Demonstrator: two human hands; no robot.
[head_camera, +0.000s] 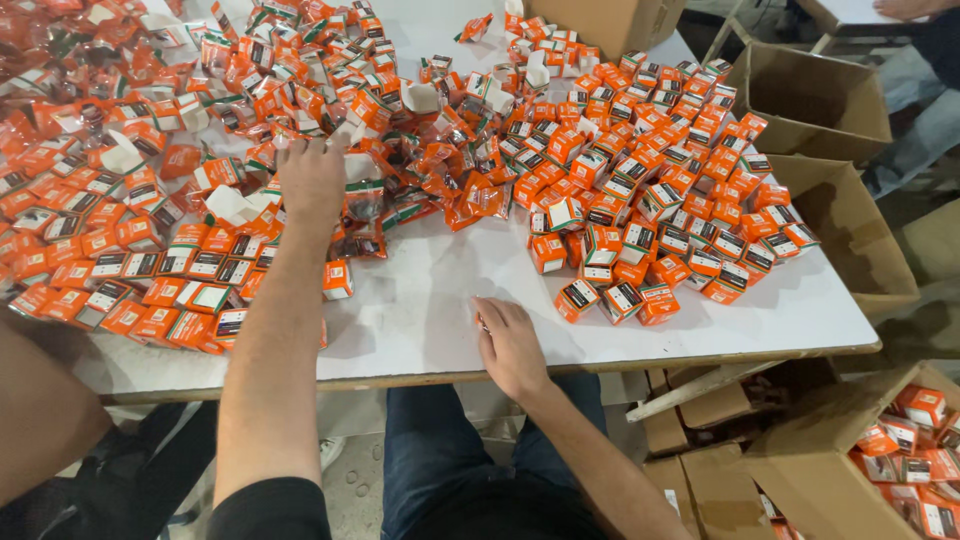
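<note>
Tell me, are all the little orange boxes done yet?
Not yet. A big batch of closed orange boxes already sits piled on the right of the white table, and more fill a cardboard carton on the floor. The left hand is reaching into a heap of loose clear packets and open boxes; the right hand rests on the table. Plenty of flat and open boxes remain at left.

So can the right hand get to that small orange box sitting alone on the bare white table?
Probably yes. The right hand rests flat on the white table, and only bare tabletop lies between it and the lone small orange box.
</note>
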